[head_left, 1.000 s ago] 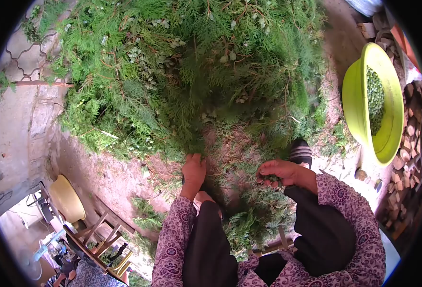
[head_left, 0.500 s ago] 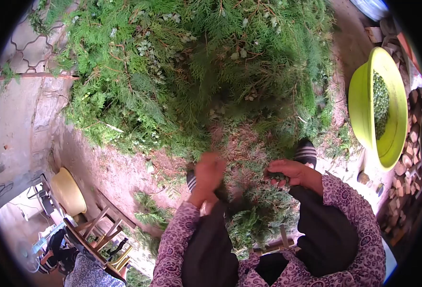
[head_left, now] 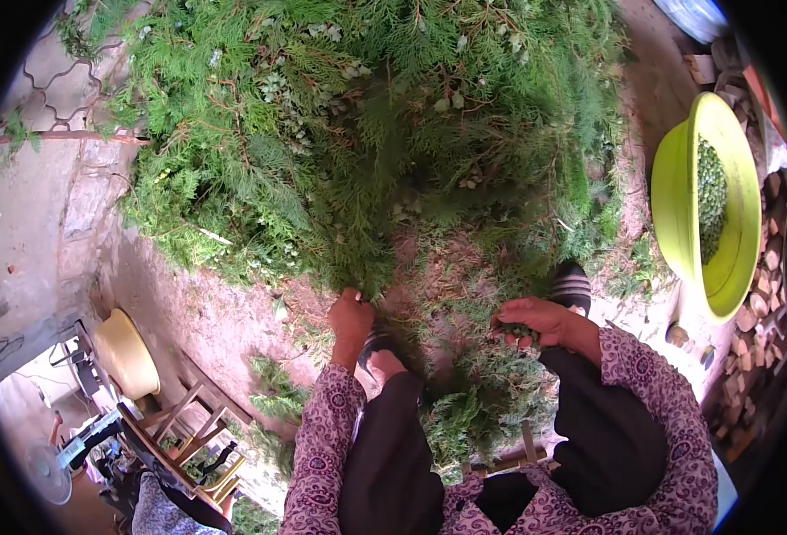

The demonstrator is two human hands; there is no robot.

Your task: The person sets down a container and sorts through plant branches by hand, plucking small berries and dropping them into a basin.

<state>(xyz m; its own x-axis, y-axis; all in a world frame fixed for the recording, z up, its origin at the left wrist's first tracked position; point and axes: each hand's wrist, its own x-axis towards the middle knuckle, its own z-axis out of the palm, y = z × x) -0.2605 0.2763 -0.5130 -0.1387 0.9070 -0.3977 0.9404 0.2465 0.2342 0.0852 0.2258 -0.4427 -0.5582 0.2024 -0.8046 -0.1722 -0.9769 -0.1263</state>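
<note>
Branches (head_left: 367, 116) heaped on ground (head_left: 220, 308) ahead, probably for easy reach. I see left hand (head_left: 351, 323) curled at near edge; can't tell what it grips. Right hand (head_left: 541, 323) cupped round green bits (head_left: 512, 333), likely so none spill.

No txt, labels, brands, nos. or signs legible anywhere in view.
</note>
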